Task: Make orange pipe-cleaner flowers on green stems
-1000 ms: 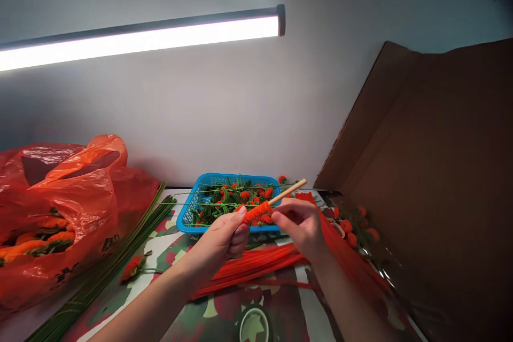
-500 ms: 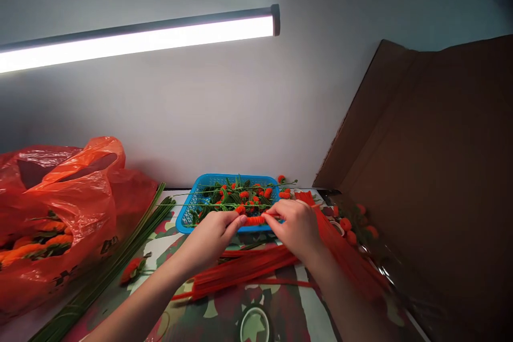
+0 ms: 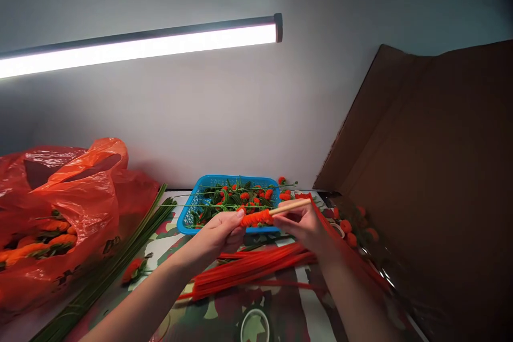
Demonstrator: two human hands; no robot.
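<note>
An orange fuzzy coil [image 3: 256, 218] is wound around a thin wooden stick [image 3: 289, 206], whose bare end points right and slightly up. My left hand [image 3: 226, 228] pinches the coil's left end. Close to the bare part of the stick is my right hand [image 3: 300, 223], its thumb and fingers bent around it; the exact contact is partly hidden. Right behind both hands stands a blue plastic basket [image 3: 187, 218] with orange flower heads and green stems. Below the hands lies a bundle of red-orange fuzzy strips [image 3: 244, 272].
An orange plastic bag [image 3: 96, 192] with orange flowers is at the left, beside long green stems [image 3: 104, 272]. A roll of tape [image 3: 255, 326] lies at the front. More red strips [image 3: 340, 240] and a large cardboard piece [image 3: 433, 171] are at the right.
The wooden stick now shows to the right of the coil. My right hand has moved slightly right, off the coil's right end, and the coil is tilted up a little.
</note>
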